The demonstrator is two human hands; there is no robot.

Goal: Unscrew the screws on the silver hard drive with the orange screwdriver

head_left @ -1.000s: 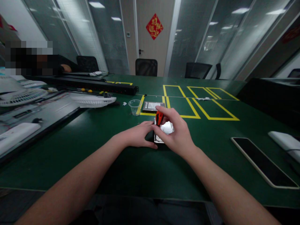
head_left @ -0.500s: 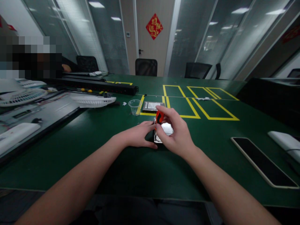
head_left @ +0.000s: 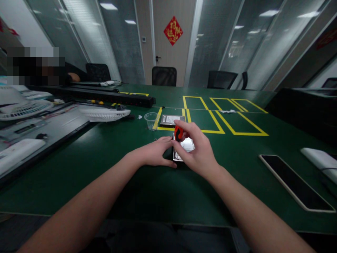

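A hard drive (head_left: 187, 144) with a shiny silver face lies on the green table in front of me. My left hand (head_left: 156, 151) grips it from the left, thumb at its near edge and fingers at the far one. In my right hand (head_left: 198, 147) is a screwdriver (head_left: 178, 133) with an orange and black handle, pinched between thumb and fingers. It stands roughly upright over the drive's left part; its tip is hidden behind my hand. Just beyond, a second hard drive (head_left: 168, 120) with a white label lies beside a clear plastic cup (head_left: 151, 121).
To the right are a phone (head_left: 295, 181) and a white device (head_left: 322, 161) with a cable. White fans (head_left: 105, 113), a metal chassis (head_left: 56, 124) and a long black bar (head_left: 105, 96) fill the left. Yellow tape outlines (head_left: 247, 134) mark the table. Another person's hand (head_left: 74, 77) shows at far left.
My right thumb and fingers have shifted slightly left around the screwdriver handle, which looks turned a little. My left hand and the drive hold still. The person at far left moved slightly.
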